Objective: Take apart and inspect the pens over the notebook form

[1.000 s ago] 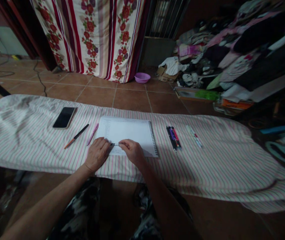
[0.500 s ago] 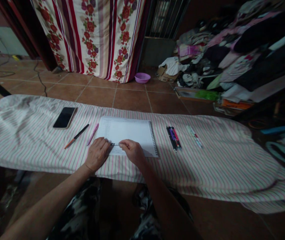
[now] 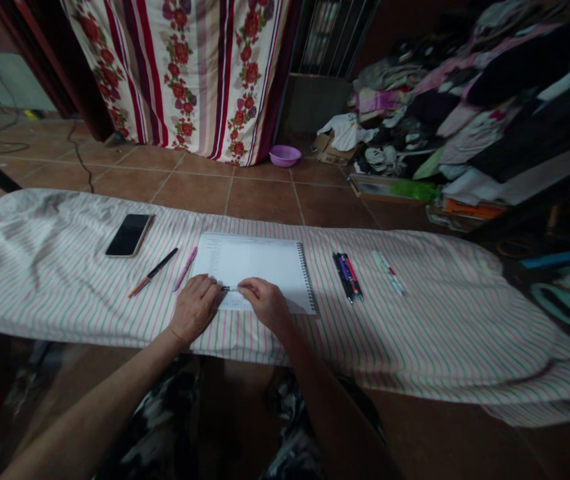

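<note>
A spiral notebook lies open on a striped cloth-covered board. Both my hands rest on its near edge, fingers curled. My left hand and my right hand grip the two ends of a small pen held level between them. Left of the notebook lie a pink pen and a black pen with an orange end. To the right lie a bunch of dark, purple and red pens and a white pen.
A black phone lies face up on the cloth at the left. Beyond the board are a brown tiled floor, a floral curtain, a purple bowl and a heap of clothes at the right.
</note>
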Motion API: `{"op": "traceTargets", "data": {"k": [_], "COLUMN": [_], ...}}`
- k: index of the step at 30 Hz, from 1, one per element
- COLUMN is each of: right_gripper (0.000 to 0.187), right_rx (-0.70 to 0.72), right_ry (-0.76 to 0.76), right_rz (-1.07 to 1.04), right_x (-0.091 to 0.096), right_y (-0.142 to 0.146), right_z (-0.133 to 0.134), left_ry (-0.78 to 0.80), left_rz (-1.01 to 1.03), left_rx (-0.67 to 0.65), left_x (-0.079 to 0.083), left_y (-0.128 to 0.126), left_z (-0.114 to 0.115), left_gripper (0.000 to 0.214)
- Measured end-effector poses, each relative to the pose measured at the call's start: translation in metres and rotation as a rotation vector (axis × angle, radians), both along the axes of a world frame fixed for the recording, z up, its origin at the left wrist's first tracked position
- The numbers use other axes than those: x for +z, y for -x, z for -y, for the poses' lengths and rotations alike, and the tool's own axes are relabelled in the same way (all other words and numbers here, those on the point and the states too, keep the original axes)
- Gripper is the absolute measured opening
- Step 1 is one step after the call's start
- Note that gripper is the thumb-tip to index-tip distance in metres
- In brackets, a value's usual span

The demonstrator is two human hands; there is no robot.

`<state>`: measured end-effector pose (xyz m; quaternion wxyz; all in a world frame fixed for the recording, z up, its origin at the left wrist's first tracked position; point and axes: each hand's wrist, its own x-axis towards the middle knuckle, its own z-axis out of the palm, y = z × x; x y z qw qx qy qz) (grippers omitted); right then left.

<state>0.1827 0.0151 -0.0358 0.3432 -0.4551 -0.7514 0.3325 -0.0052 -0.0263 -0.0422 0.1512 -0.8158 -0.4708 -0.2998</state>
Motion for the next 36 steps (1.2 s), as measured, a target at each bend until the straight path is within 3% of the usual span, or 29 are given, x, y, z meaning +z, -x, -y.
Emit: {"op": "traceTargets", "data": {"k": [10,36], "right_gripper": [0.010,0.010], "right_rx": [-0.022,0.008], "right_ry": [0.063,0.041], "right_rz": [-0.035,-0.016], "right_x": [0.0002,0.0033], "right_y": [0.0003,-0.0016], "right_z": [0.0021,0.0026], "left_ry": [0.011,0.009], "left_rz": [0.018,0.010], "left_rx": [0.023,-0.005], "left_x": [0.0003,-0.0023], "left_y": [-0.0017,-0.0005], "left_z": [-0.0001,-0.0006], "left_gripper": [0.010,0.012]}}
